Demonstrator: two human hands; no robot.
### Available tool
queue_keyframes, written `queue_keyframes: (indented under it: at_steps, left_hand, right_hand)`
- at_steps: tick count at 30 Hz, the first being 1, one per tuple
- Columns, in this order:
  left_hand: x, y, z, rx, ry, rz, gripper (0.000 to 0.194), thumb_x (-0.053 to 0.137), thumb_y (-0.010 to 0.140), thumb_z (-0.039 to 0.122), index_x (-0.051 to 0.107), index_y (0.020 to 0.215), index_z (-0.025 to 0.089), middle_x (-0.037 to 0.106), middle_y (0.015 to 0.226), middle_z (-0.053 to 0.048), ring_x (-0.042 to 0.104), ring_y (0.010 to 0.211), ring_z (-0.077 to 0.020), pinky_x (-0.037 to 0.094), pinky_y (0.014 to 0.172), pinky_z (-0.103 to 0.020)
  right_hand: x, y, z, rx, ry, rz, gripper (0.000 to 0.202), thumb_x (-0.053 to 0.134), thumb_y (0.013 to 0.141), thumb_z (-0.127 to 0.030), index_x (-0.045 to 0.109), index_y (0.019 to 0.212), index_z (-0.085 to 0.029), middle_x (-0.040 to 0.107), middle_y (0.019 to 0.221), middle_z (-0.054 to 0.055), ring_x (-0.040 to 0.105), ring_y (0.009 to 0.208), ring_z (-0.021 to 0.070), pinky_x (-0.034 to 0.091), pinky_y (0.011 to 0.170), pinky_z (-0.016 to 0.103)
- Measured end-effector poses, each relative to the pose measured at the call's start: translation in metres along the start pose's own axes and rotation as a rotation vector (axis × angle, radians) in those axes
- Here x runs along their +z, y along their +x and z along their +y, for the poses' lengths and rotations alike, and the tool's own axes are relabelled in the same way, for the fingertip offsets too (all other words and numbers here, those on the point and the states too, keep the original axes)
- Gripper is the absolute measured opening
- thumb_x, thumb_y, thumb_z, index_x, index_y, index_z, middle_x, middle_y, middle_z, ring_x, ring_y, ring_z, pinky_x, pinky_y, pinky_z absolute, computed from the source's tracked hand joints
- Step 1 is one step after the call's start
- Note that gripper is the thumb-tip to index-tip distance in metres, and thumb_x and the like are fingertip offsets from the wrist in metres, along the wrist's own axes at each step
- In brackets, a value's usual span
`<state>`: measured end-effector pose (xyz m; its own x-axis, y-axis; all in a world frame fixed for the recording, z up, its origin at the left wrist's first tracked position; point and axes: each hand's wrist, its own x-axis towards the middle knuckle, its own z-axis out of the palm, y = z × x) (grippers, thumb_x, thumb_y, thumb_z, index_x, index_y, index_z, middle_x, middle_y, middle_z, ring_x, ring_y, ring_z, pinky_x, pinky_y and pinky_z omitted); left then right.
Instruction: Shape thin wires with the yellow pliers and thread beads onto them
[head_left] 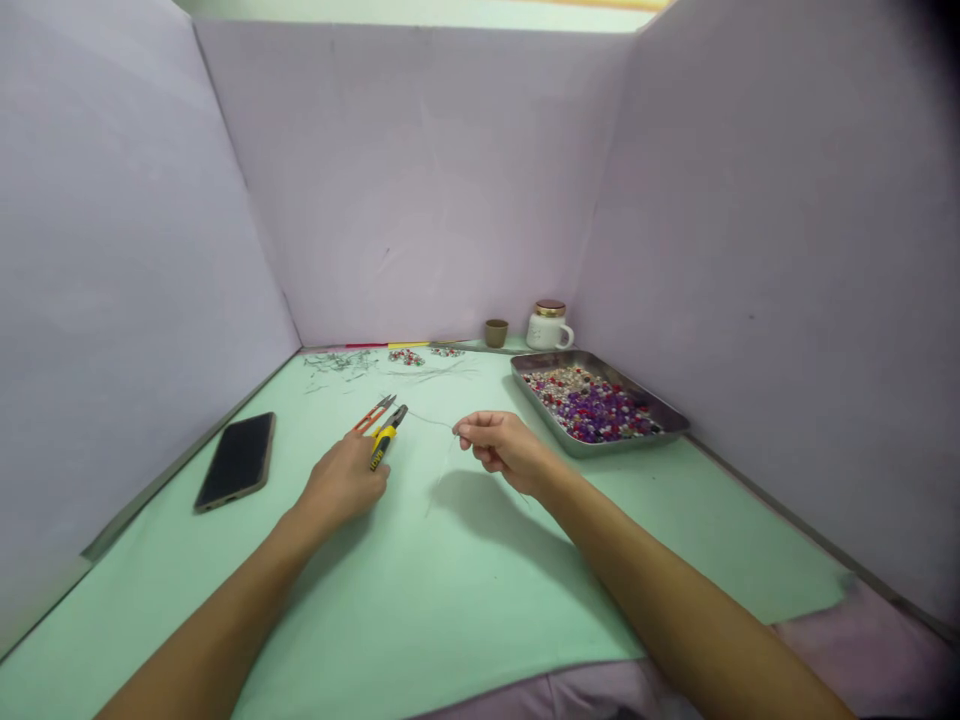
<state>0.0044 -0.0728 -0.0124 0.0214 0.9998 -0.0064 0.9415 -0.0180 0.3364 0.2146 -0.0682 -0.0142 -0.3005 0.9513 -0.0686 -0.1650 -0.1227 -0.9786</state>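
Note:
My left hand (pixel 346 482) rests low over the green table, its fingers closed around the yellow-and-black pliers (pixel 384 441). Orange-handled snips (pixel 373 414) lie right beside the pliers at the same fingers; whether they are gripped too is unclear. To the right, my right hand (pixel 504 446) pinches a thin wire (pixel 431 419) between thumb and fingertips. The wire runs left toward the tool tips, and fine ends hang below the hand. Its shadow falls on the table under it.
A metal tray (pixel 607 447) of mixed beads stands at the right. A phone (pixel 236 462) lies at the left. Wire pieces (pixel 341 362), beaded pieces (pixel 406 357), a small brown cup (pixel 496 333) and a lidded white mug (pixel 548 328) are at the back, with pale walls around.

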Motion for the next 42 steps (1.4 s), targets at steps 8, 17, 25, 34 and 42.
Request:
queue_keyframes:
  at_steps: [8,17,25,34,42]
  left_hand:
    - [-0.014,-0.024,0.016,0.189,-0.691,-0.440,0.034,0.044,0.049,0.007,0.055,0.080,0.016,0.056,0.078,0.000,0.052,0.069,-0.0145,0.037,0.056,-0.024]
    - [-0.008,-0.032,0.024,0.170,-1.166,-0.680,0.039,0.041,0.042,0.002,0.055,0.076,0.015,0.058,0.097,-0.007,0.051,0.085,-0.0188,0.041,0.068,-0.029]
    - [-0.015,-0.032,0.023,0.203,-1.058,-0.637,0.039,0.041,0.042,0.003,0.054,0.076,0.016,0.057,0.095,-0.006,0.050,0.092,-0.0215,0.040,0.076,-0.033]
    - [-0.020,-0.031,0.020,0.266,-0.856,-0.618,0.039,0.038,0.041,0.007,0.051,0.076,0.017,0.055,0.091,-0.004,0.051,0.085,-0.0212,0.040,0.073,-0.033]
    - [-0.018,-0.031,0.020,0.320,-0.755,-0.573,0.036,0.038,0.043,0.009,0.051,0.076,0.017,0.052,0.077,-0.001,0.046,0.068,-0.0156,0.038,0.062,-0.028]
  right_hand:
    - [-0.002,0.002,-0.002,-0.055,0.150,0.120,0.021,0.067,0.056,-0.026,0.055,0.068,-0.014,0.052,0.060,-0.002,0.036,0.043,0.0029,0.016,0.035,0.016]
    - [0.002,0.003,-0.003,-0.123,0.242,0.198,0.021,0.066,0.055,-0.025,0.054,0.068,-0.013,0.047,0.051,-0.005,0.031,0.038,0.0019,0.015,0.033,0.015]
    - [-0.005,0.002,-0.006,-0.144,0.212,0.147,0.018,0.066,0.055,-0.024,0.054,0.064,-0.013,0.044,0.048,-0.006,0.028,0.036,0.0010,0.013,0.033,0.016]
    - [-0.013,0.001,-0.011,-0.164,-0.078,0.093,0.016,0.066,0.058,-0.026,0.059,0.062,-0.013,0.048,0.045,-0.005,0.027,0.034,0.0016,0.014,0.034,0.018]
    - [-0.010,0.002,-0.009,-0.158,-0.081,0.127,0.015,0.065,0.057,-0.026,0.056,0.059,-0.014,0.047,0.044,-0.005,0.027,0.034,0.0020,0.015,0.034,0.019]
